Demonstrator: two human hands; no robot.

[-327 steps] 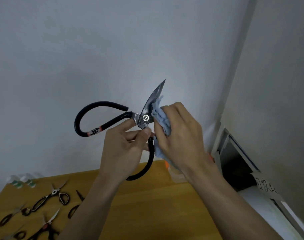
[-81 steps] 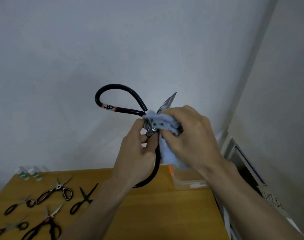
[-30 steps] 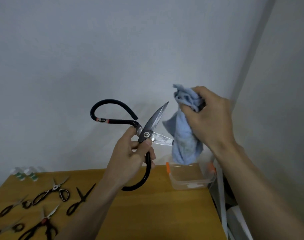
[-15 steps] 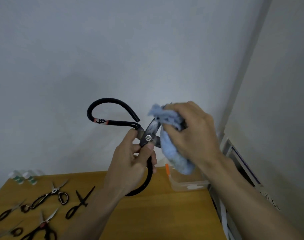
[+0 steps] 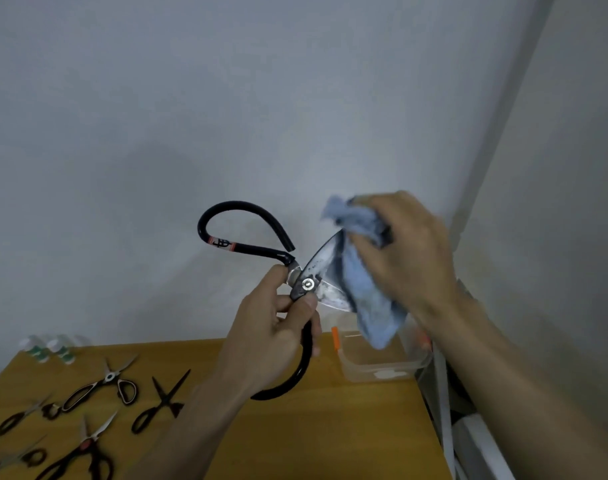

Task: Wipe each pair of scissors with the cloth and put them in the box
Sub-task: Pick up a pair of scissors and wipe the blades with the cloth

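Gripping one large pair of black-handled scissors [image 5: 297, 289] near its pivot screw, the person's left hand [image 5: 271, 327] holds it up in the air above the wooden table [image 5: 330, 427], thumb and fingers curled around the lower handle loop. Its two blades stand parted. The right hand [image 5: 406, 258] clutches a single blue cloth [image 5: 364, 289], fingers bunched around its top, and the cloth drapes against the blades on their far side; this hand is blurred.

One clear plastic box [image 5: 382, 362] with orange clips sits on the table just below the cloth, against the far edge. I cannot tell whether anything lies inside it.

Well to the left of the box, more scissors lie flat on the table. I count at least five: a shears pair with brown-rimmed handles [image 5: 101, 389], a slim black pair [image 5: 160, 403] nearest the box, a small pair [image 5: 21, 415], a black pair with a red pivot [image 5: 84, 452], and one [image 5: 15, 460] cut by the picture's edge. Beyond them, farthest from the box, stand two small white bottles [image 5: 49, 348] with green bands.

Plain grey walls [image 5: 191, 116] rise behind the table and meet in a corner above the box.
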